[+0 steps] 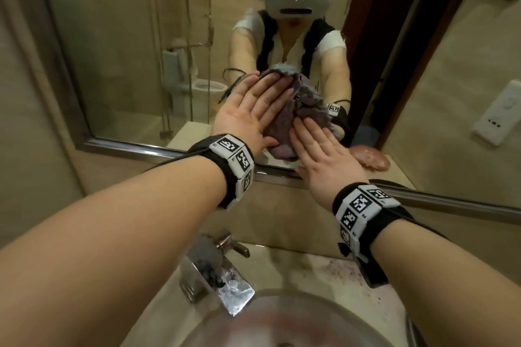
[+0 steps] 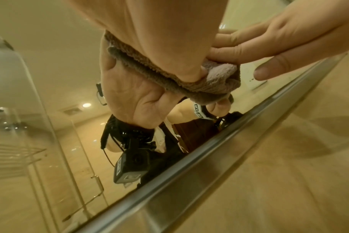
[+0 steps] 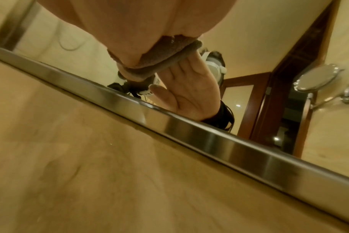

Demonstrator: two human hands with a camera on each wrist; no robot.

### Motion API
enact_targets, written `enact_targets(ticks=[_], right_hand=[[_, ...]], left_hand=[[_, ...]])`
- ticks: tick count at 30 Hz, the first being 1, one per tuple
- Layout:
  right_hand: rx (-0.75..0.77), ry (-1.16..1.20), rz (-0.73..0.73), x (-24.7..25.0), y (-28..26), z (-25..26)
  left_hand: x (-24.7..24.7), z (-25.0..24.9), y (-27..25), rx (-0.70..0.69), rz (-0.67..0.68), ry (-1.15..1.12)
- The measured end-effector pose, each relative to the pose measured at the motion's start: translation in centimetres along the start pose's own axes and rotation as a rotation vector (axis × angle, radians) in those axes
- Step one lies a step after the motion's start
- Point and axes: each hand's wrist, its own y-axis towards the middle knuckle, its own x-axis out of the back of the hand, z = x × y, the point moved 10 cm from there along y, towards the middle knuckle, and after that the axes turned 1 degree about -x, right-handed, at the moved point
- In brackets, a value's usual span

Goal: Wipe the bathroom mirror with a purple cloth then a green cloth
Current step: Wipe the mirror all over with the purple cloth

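Your left hand (image 1: 248, 110) and right hand (image 1: 324, 155) flat, fingers straight, pressing bunched purple terry cloth (image 1: 284, 124) against framed bathroom mirror (image 1: 135, 51), low edge. Risk: uneven pressure, cloth slips off glass.

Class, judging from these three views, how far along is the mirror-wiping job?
Done: nothing can be confirmed. In hand: both the left hand and right hand press the purple cloth flat against the mirror, near its lower frame. Left: the green-cloth pass; no green cloth is clearly visible.
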Motion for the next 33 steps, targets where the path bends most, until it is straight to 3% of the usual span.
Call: enact_targets(ticks=[9, 13, 17, 20, 33], right_hand=[[0.132, -0.048, -0.01, 1.2, 8.1, 8.6], [0.127, -0.065, 0.036, 1.9, 11.6, 12.1], [0.201, -0.122, 0.184, 1.9, 14.2, 15.9], [0.223, -0.1, 0.19, 2.5, 16.2, 18.0], [0.236, -0.114, 0.202, 2.1, 18.6, 21.0]], left_hand=[[-4.8, 10.5, -4.2, 0.173, 0.118, 0.031], [-7.1, 14.9, -6.1, 0.253, 0.185, 0.04], [-9.3, 18.6, -7.7, 0.329, 0.247, 0.038], [-10.8, 21.1, -8.8, 0.387, 0.282, 0.042], [-12.2, 24.0, -9.9, 0.403, 0.275, 0.003]])
